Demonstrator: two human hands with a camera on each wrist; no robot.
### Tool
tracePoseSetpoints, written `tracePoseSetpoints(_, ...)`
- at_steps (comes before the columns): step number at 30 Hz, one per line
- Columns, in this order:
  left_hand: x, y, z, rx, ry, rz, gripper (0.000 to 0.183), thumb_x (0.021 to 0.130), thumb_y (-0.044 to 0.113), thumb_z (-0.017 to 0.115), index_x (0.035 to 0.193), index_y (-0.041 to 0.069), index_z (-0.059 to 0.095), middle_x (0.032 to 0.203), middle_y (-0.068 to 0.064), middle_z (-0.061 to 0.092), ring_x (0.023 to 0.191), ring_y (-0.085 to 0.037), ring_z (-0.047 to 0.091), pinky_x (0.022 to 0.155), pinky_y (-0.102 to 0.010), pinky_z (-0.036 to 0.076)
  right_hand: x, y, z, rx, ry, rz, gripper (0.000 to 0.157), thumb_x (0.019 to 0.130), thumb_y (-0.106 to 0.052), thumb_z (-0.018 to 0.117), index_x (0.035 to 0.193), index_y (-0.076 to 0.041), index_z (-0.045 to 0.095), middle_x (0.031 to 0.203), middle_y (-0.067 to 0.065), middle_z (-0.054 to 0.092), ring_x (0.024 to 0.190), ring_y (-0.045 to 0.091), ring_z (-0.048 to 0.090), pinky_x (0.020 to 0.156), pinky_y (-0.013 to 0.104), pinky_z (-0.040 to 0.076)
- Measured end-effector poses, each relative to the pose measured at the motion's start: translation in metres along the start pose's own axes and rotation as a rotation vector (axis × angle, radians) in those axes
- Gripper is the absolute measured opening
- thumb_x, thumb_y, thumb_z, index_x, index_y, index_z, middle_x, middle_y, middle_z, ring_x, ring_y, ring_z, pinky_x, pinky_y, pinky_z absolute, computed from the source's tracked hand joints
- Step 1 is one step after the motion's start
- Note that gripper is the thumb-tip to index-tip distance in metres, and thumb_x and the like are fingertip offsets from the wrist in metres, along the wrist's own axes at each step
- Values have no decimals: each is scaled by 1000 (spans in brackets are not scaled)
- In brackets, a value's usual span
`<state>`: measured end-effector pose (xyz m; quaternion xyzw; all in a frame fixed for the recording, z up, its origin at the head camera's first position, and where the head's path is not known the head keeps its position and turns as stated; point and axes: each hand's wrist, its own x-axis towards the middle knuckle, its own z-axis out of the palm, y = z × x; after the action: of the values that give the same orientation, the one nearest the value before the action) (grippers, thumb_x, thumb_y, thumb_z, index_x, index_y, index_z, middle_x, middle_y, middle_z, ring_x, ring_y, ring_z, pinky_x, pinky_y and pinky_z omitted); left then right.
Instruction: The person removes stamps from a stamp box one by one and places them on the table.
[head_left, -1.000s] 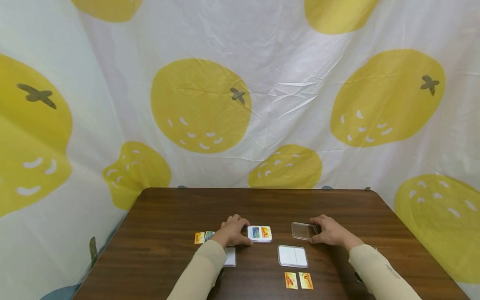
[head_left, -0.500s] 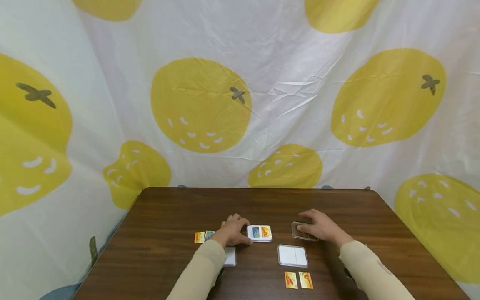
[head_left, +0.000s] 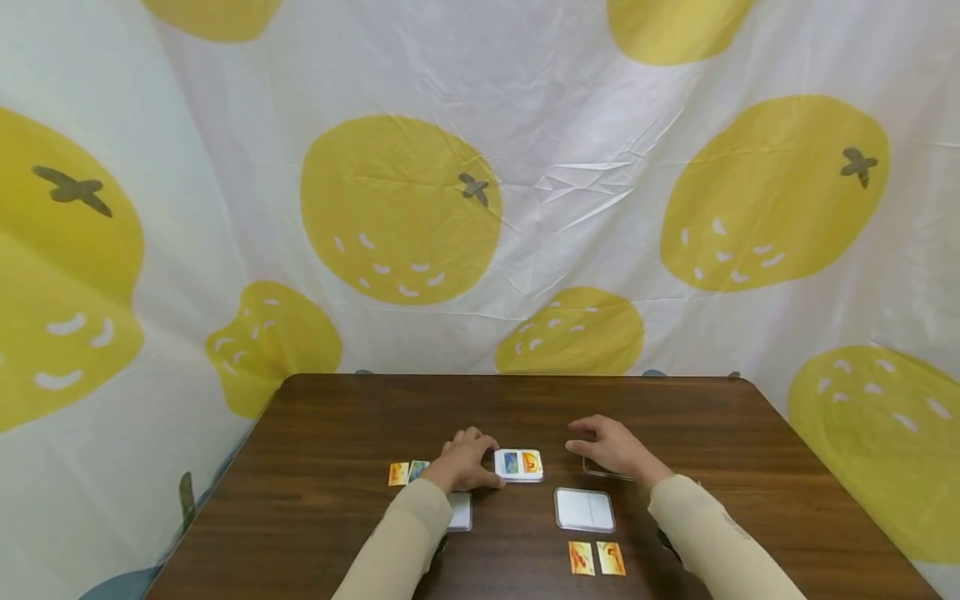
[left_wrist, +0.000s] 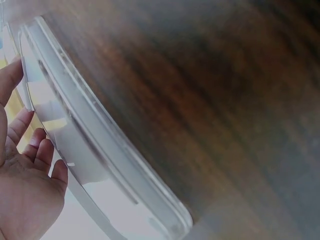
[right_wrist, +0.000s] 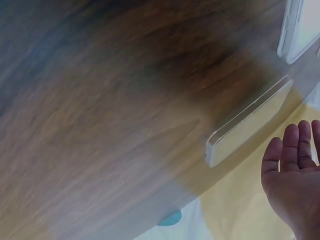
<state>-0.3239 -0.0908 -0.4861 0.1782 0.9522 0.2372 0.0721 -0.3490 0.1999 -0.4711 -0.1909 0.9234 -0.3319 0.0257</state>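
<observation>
In the head view my left hand (head_left: 468, 462) grips the left end of a clear plastic case (head_left: 519, 479), thumb at its near corner and forefinger at its far corner. Two picture cards, one blue-green and one orange, lie on white inside it. The left wrist view shows my fingertips at that case's edge, partly cut off. My right hand (head_left: 615, 446) hovers over a clear lid (head_left: 609, 475), its fingers extended leftward and holding nothing. In the right wrist view the lid (right_wrist: 245, 127) lies on the table, apart from the relaxed fingers.
A white-lined case (head_left: 585, 510) lies right of centre, with two orange picture cards (head_left: 596, 559) before it. Another white-lined case (head_left: 461, 512) is partly behind the left forearm. Two more small cards (head_left: 408, 473) lie to the left. The brown table (head_left: 360, 408) meets a lemon-print cloth.
My right hand has let go of the lid's right end and moved left over it, toward the case with picture cards. The left hand has stayed in place.
</observation>
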Motion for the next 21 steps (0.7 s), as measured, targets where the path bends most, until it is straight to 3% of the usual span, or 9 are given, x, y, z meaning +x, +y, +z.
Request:
tracePoseSetpoints(7, 0, -1, -2, -14, -12, -12, 55, 82, 36, 82, 126, 13, 62, 127, -10, 49, 122, -31, 42, 105, -49, 31, 7, -8, 11, 42, 16, 43, 42, 93, -28, 70, 124, 0, 65, 121, 14, 65, 112, 32, 59, 94, 50, 46)
tracePoseSetpoints(14, 0, 0, -3, -10, -11, -7, 55, 81, 37, 82, 126, 13, 62, 127, -10, 49, 123, -31, 42, 104, -50, 32, 10, -16, 19, 124, 8, 107, 41, 92, -26, 71, 124, 0, 66, 113, 10, 67, 79, 20, 61, 69, 36, 51)
tracePoseSetpoints(16, 0, 0, -2, -15, -10, -9, 54, 81, 37, 83, 125, 13, 62, 127, -10, 49, 123, -31, 42, 104, -50, 32, 11, -17, 21, 106, 9, 116, 39, 92, -26, 72, 122, -1, 67, 111, 9, 67, 79, 19, 61, 69, 37, 51)
tracePoseSetpoints(21, 3, -1, 0, -19, -7, -12, 54, 80, 37, 83, 125, 14, 63, 127, -9, 50, 123, -31, 43, 104, -50, 32, 14, -20, 26, 37, 34, 98, 30, 89, -24, 74, 112, -4, 72, 106, 7, 69, 95, 24, 62, 85, 45, 49)
